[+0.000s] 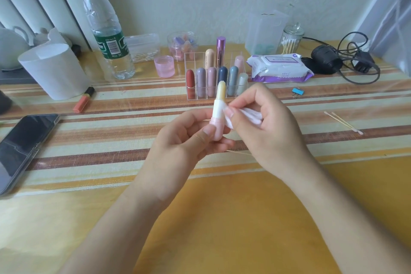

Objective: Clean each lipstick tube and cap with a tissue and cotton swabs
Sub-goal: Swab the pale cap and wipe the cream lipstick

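The person holds both hands above the middle of the striped table (111,140). The left hand (184,138) grips the pink base of one lipstick tube (216,111), with the thumb in front and the fingers curled behind it. The tube stands upright, it has no cap, and the pale yellow stick is raised out of the top. The right hand (264,124) pinches a folded white tissue (246,118) between thumb and fingers and presses it to the white middle part of the tube, at the 3 o'clock side.

At 12 o'clock from the hands, just behind the tube, stands a clear organizer (191,60) with more lipsticks upright in its compartments. At 1 o'clock lies a pack of wet wipes (280,68), and behind it a glass jar (291,40) with swabs inside. At 2 o'clock I see a small blue clip (298,91), and farther off a black cable (355,73). At 3 o'clock two cotton swabs (342,122) lie on the cloth, well apart from the hands. At 9 o'clock a dark phone (22,147) lies flat. At 10 o'clock there is an orange marker (83,100) beside a white paper roll (53,71), and at 11 o'clock a water bottle (106,29) and a small pink cup (164,66)
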